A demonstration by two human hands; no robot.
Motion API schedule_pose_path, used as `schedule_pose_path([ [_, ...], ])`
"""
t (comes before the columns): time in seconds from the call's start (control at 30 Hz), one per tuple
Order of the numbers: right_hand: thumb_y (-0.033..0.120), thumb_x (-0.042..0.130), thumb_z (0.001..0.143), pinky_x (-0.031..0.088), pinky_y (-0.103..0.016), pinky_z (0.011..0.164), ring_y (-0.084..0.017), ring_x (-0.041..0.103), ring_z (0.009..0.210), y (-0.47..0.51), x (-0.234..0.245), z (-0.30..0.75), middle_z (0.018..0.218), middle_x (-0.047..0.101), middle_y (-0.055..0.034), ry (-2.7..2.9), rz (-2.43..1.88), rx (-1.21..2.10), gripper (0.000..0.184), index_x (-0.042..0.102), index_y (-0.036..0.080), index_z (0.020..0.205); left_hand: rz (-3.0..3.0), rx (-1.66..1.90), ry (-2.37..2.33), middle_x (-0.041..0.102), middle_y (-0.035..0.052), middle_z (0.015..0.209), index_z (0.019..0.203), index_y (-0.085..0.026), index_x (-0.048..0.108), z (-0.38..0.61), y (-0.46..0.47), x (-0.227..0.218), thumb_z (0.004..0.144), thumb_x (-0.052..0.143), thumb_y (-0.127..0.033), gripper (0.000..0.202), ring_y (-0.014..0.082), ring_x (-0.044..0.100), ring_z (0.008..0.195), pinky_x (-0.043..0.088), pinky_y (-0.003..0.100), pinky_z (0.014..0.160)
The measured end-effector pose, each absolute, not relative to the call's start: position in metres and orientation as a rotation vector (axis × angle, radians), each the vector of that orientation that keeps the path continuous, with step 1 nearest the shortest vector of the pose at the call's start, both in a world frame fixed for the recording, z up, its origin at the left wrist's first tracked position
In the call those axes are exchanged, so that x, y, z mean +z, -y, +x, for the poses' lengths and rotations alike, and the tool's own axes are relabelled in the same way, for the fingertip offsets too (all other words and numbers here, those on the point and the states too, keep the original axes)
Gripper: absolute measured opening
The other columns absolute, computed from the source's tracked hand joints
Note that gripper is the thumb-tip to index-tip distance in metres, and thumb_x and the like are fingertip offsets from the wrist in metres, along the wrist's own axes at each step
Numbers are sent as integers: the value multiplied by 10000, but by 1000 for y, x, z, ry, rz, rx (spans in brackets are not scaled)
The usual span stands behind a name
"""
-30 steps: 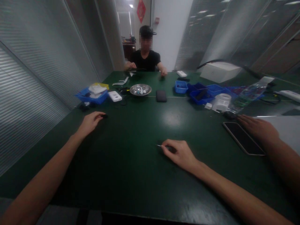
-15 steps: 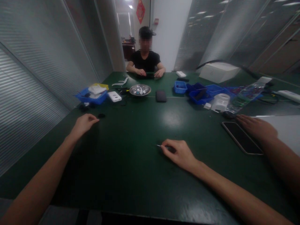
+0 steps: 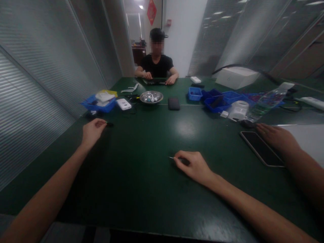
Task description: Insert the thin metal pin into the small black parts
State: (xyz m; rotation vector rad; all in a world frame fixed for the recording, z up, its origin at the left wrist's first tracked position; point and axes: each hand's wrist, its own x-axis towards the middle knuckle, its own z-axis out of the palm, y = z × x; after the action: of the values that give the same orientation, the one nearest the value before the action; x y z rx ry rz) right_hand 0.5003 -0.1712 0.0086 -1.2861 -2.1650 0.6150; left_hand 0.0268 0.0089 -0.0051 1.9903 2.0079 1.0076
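Note:
My left hand (image 3: pixel 93 132) is over the left part of the dark green table, thumb and fingers pinched at the near edge of a small, flat black object (image 3: pixel 109 124). What kind of object it is cannot be made out. Near the middle, my right hand (image 3: pixel 193 165) rests low over the tabletop, its thumb and forefinger closed on a thin, silvery, needle-like piece (image 3: pixel 171 157). Only the tip of that piece sticks out to the left; the rest is hidden by the fingers.
Blue trays (image 3: pixel 107 108) stand at the left and right. A metal dish (image 3: pixel 151 97) holds small pale items. Another person's hand (image 3: pixel 277 136) lies beside a phone (image 3: pixel 262 148) and a plastic bottle (image 3: pixel 268 103). A person (image 3: pixel 157 65) sits opposite, handling a dark flat thing.
My left hand has shifted slightly up and its fingertips have reached the black object's edge. My right hand stays put. The person opposite has tilted the dark flat thing.

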Motion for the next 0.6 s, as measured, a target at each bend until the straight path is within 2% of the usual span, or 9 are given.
schedule_pose_path([
  [0.2, 328, 559, 1008, 485, -241, 608, -130, 648, 631, 171, 8, 501, 818, 739, -25, 2166, -1272, 629, 226, 733, 191, 964, 2007, 1020, -1991, 755, 82, 1020, 1155, -146, 744, 21, -15, -14, 904, 636, -375, 356, 211, 696, 879, 543, 307, 838],
  [0.4, 328, 559, 1007, 472, -243, 593, -124, 638, 612, 171, 9, 501, 798, 732, -18, 2181, -1291, 626, 229, 736, 189, 965, 2005, 957, -2020, 757, 86, 989, 1161, -154, 749, 20, -15, -13, 885, 637, -381, 374, 232, 701, 865, 548, 325, 833],
  [0.6, 335, 554, 1009, 474, -248, 599, -124, 642, 618, 170, 7, 500, 809, 733, -16, 2186, -1284, 621, 235, 733, 188, 970, 2132, 982, -1984, 720, 88, 1180, 1132, -177, 759, 34, -9, -4, 904, 611, -436, 375, 238, 676, 964, 532, 333, 907],
])
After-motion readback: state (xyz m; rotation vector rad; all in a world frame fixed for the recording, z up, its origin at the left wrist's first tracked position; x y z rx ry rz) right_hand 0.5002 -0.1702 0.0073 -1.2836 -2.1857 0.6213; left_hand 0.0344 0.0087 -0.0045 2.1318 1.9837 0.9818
